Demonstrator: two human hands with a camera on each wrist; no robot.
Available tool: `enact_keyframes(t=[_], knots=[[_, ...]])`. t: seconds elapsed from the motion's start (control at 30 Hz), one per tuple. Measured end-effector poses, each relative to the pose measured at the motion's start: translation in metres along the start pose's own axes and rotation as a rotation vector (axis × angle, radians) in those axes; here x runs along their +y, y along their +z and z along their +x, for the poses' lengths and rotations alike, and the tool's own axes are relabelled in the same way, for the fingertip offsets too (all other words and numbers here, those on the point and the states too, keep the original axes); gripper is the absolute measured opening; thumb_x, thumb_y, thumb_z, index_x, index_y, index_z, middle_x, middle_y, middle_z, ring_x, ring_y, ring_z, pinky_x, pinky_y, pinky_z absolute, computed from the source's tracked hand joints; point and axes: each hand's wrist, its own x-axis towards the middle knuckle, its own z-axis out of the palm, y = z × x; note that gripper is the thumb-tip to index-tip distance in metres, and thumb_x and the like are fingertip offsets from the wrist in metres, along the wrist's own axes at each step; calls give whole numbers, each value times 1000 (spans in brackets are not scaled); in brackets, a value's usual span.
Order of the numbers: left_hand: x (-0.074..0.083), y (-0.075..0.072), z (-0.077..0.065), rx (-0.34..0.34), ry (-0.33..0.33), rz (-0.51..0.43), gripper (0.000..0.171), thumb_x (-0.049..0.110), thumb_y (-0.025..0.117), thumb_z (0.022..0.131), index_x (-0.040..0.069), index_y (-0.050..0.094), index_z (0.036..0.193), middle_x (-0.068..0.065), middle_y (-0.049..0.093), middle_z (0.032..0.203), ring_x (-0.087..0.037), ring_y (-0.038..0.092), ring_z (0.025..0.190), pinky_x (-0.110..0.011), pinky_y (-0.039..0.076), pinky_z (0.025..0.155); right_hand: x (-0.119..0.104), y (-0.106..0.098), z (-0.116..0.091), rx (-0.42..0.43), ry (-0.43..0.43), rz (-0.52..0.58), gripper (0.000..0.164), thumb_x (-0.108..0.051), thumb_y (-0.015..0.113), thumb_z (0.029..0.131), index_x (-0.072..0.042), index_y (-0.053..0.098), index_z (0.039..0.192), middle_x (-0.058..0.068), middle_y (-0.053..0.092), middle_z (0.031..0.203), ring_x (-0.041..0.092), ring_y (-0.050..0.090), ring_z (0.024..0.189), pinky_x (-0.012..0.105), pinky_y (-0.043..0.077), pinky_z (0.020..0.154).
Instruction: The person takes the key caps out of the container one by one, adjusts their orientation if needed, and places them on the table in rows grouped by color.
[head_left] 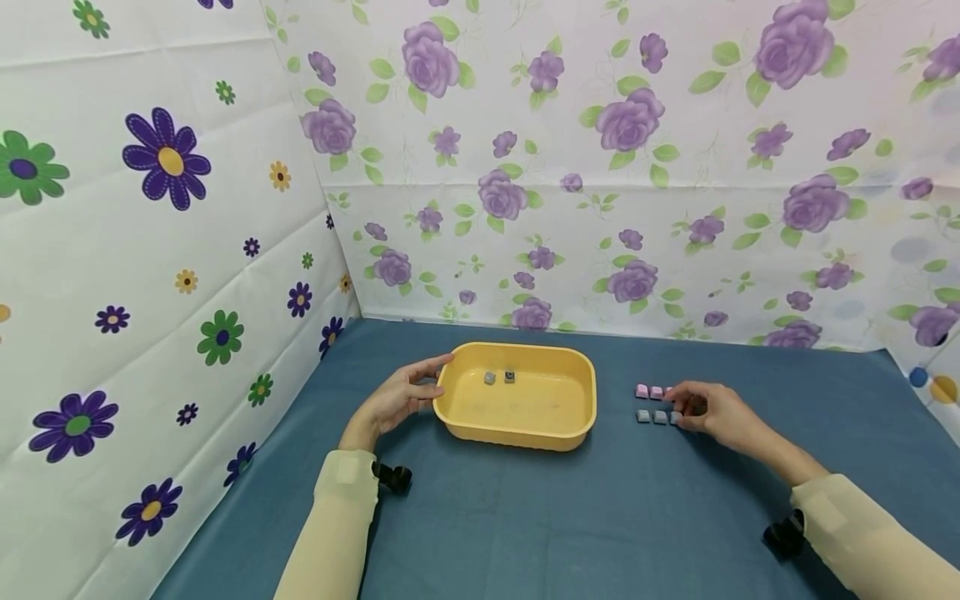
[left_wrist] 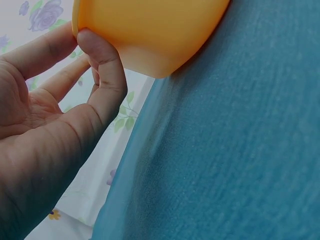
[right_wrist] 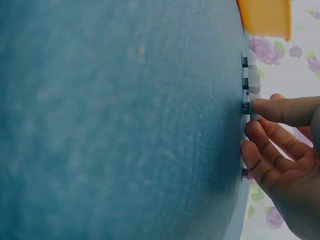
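A yellow tray (head_left: 517,433) stands on the blue cloth with two small grey keycap-like pieces inside, one pale (head_left: 489,378) and one dark-centred (head_left: 510,377). My left hand (head_left: 397,400) pinches the tray's left rim between thumb and fingers; the yellow wall (left_wrist: 150,50) shows beside the thumb in the left wrist view. To the tray's right lie a row of pink keycaps (head_left: 641,390) and, nearer me, a row of grey keycaps (head_left: 642,416) on dark bases. My right hand (head_left: 712,412) pinches the rightmost grey keycap (head_left: 675,417). Its fingers partly hide the pink row's right end.
Blue cloth (head_left: 480,517) covers the table. A floral sheet (head_left: 525,167) hangs behind it and another patterned sheet (head_left: 150,292) along the left. Each wrist wears a black camera, one (head_left: 393,477) at the left sleeve and one (head_left: 785,535) at the right.
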Motion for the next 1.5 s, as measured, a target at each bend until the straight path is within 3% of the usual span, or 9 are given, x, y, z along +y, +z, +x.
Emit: enact_keyframes(t=[0.3, 0.67, 0.87, 1.0, 1.13, 1.33, 1.5], knots=[[1, 1, 1, -8, 5, -4, 66, -1, 62, 102, 15, 41, 162, -17, 45, 134, -26, 59, 108, -34, 58, 89, -4, -10, -1, 1, 29, 10, 31, 1, 74, 94, -2, 70, 125, 12, 68, 104, 16, 62, 84, 31, 54, 66], [0, 0, 0, -2, 3, 19, 65, 1, 62, 103, 16, 41, 162, -16, 44, 134, -27, 59, 108, -34, 57, 91, -30, -20, 8, 85, -41, 65, 27, -7, 68, 102, -4, 69, 128, 18, 67, 114, 20, 66, 93, 33, 57, 73], [0, 1, 0, -1, -4, 10, 65, 0, 62, 102, 16, 41, 162, -16, 43, 134, -28, 58, 109, -35, 57, 91, -51, -11, 22, 128, -38, 144, 27, -10, 67, 103, -5, 69, 129, 17, 68, 114, 27, 68, 94, 36, 60, 73], [0, 1, 1, 3, -7, 4, 65, -1, 62, 102, 15, 42, 161, -16, 43, 134, -29, 58, 109, -34, 58, 90, -65, -4, 34, 158, -40, 162, 27, -16, 67, 104, -6, 69, 129, 18, 68, 120, 22, 68, 98, 32, 59, 78], [-1, 1, 0, 4, -9, 1, 65, 0, 62, 102, 15, 42, 161, -16, 44, 134, -28, 58, 109, -33, 58, 89, -78, 3, 48, 152, -44, 187, 28, -19, 66, 104, -6, 68, 130, 16, 68, 121, 26, 67, 104, 27, 57, 83], [-1, 0, 0, -5, 2, 4, 65, 0, 63, 102, 15, 42, 162, -17, 44, 133, -28, 59, 108, -33, 58, 88, -92, 16, 65, 133, -27, 259, 27, -15, 66, 105, -6, 67, 130, 18, 67, 123, 29, 66, 107, 30, 58, 83], [-1, -1, 0, -8, 6, 7, 65, 1, 62, 102, 15, 41, 162, -17, 44, 135, -29, 59, 110, -33, 58, 88, -101, 30, 79, 111, -29, 343, 28, -9, 66, 104, -3, 67, 131, 24, 64, 127, 41, 65, 109, 38, 60, 85]])
